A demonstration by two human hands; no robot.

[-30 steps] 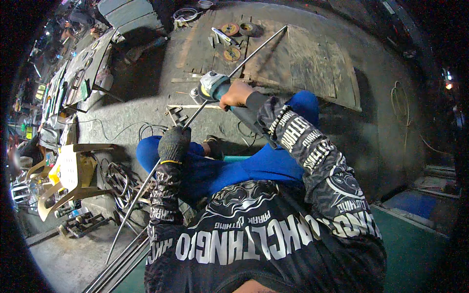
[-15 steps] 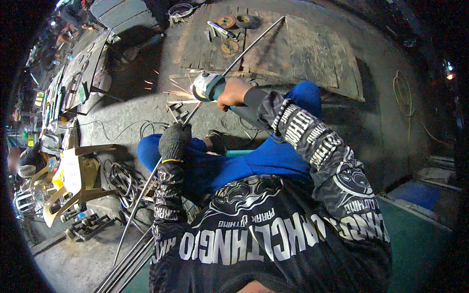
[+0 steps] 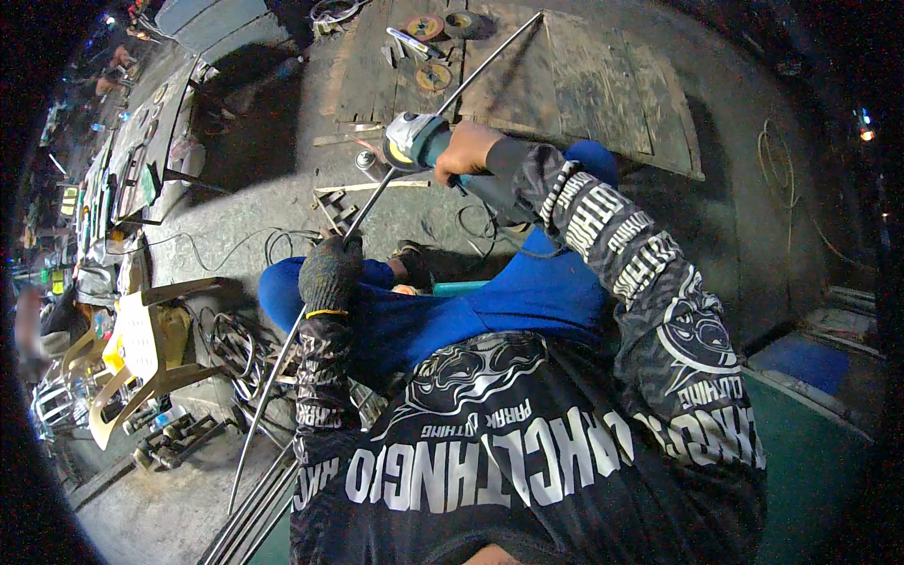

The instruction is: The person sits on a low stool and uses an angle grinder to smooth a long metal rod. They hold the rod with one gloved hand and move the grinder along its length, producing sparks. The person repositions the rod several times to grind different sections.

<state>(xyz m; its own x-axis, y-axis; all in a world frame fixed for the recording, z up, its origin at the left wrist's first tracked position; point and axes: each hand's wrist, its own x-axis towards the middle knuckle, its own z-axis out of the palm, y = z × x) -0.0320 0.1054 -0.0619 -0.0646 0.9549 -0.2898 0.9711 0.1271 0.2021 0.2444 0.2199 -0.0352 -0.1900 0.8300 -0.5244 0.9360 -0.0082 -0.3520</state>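
Note:
My left hand (image 3: 330,275), in a dark grey knitted glove, is closed around a long thin metal rod (image 3: 372,204). The rod slants from the lower left, past my knee, up to the wooden boards. An angle grinder (image 3: 414,137) with a grey-green body is in my bare right hand (image 3: 468,151), whose fingers wrap its handle. Its yellowish disc (image 3: 398,149) is over or against the rod; I cannot tell if they touch. No sparks show. Below the grinder, a small metal frame (image 3: 334,205) lies by the rod.
Worn wooden boards (image 3: 603,99) carry loose discs (image 3: 434,77) and a white-blue tube (image 3: 414,43). A spray can (image 3: 365,161) stands beside the grinder. A cream plastic chair (image 3: 139,339) and tangled cables (image 3: 235,348) are at left. Several rods (image 3: 250,508) lie at lower left.
Sparks flew left from the grinder's disc before; now they are gone. The grinder and my right hand have shifted slightly up and right. My left hand still grips the rod.

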